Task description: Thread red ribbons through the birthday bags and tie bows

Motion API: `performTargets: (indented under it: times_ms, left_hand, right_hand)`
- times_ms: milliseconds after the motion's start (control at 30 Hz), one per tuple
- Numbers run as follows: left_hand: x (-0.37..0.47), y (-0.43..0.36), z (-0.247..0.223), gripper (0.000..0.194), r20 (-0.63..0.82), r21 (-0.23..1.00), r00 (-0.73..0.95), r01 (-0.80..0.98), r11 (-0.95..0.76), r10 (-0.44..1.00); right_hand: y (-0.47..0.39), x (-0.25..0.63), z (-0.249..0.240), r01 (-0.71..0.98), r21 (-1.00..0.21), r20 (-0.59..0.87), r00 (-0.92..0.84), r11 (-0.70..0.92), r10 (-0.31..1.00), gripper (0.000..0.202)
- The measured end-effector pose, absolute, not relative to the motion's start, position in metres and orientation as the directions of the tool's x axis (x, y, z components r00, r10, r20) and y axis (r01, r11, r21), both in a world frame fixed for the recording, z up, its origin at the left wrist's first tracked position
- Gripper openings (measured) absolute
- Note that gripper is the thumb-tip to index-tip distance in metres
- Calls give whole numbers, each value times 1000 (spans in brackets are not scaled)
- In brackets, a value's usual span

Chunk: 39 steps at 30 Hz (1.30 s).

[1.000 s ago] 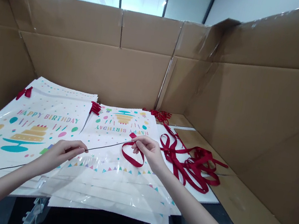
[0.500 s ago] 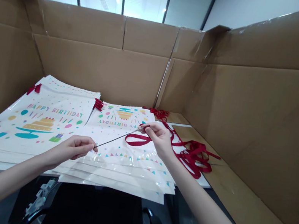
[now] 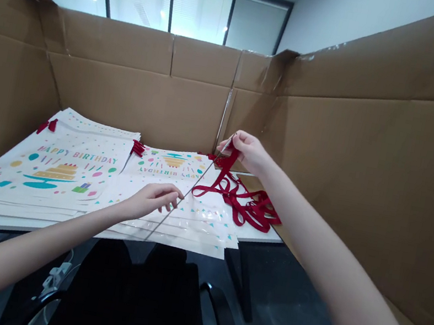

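My right hand (image 3: 249, 152) is raised over the back of the bags, its fingers closed on a red ribbon (image 3: 228, 167) and the upper end of a thin, straight grey strand (image 3: 207, 169). Whether the strand is a cord or a wire I cannot tell. It slants down past the fingertips of my left hand (image 3: 155, 201), where thumb and forefinger pinch it, and its lower end hangs over the front of the sheets. Below lie white printed sheets (image 3: 156, 174) that look like plastic bags, with a cake and "HAPPY BIRTHDAY". The ribbon runs down into a tangled red ribbon pile (image 3: 254, 211).
Another printed stack (image 3: 78, 138) lies at the left, with red ribbon bits (image 3: 137, 148) at its corners. Tall cardboard walls (image 3: 129, 91) enclose the table on three sides. A black chair (image 3: 133, 304) stands at the front edge, with a white power strip (image 3: 55, 277) below.
My right hand has lifted up and away, drawing the red ribbon up with it. My left hand has moved right and up along the strand, whose lower end now extends below it.
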<state>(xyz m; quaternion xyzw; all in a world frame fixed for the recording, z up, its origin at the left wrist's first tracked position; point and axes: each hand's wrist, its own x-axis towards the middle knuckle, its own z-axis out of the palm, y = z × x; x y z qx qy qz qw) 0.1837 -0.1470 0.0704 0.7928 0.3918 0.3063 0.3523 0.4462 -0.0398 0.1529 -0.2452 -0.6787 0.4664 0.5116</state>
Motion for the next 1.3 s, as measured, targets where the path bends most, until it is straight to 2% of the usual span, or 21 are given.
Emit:
performTargets:
  times_ms: [100,167,300,433,567,800,900,1067,1200,1300]
  left_hand:
    - [184,-118,51,44,246,511,556,622,-594,794]
    - [181,-99,33,51,145,353,574,731,-584,806]
    - [174,-80,3,62,31,272,558,794,-544,829]
    - [168,-84,-5,64,-23,210,551,818,-535,834]
    - [160,-101,1,63,-43,177,591,798,-576,806]
    - [158,-118,24,53,-68,132,611,789,-600,789]
    - [176,-110,28,46,-18,132,573,814,-566,819]
    - [231,-82,12,45,155,208,629,733,-648,762]
    - [268,-60,-6,49,213,240,634,704,-668,744]
    - [282,-48,-16,47,231,262,637,687,-678,735]
  right_hand:
    - [-38,465,180,-97,-897,438,-328,431,837,31]
    - [-36,475,192,-74,-906,418,-303,416,856,26]
    - [-27,493,199,-11,-929,355,-310,370,882,22]
    - [-20,503,184,104,-956,215,-388,275,896,24]
    - [-20,505,159,182,-974,36,-459,133,888,27]
    - [-34,500,111,259,-965,-125,-572,34,810,35]
    - [-38,496,87,315,-949,-193,-600,7,776,34]
    - [-40,489,46,308,-950,-246,-643,-50,726,40]
    - [-40,488,20,313,-943,-289,-606,-112,741,46]
    - [-42,493,10,263,-957,-257,-582,-120,771,49]
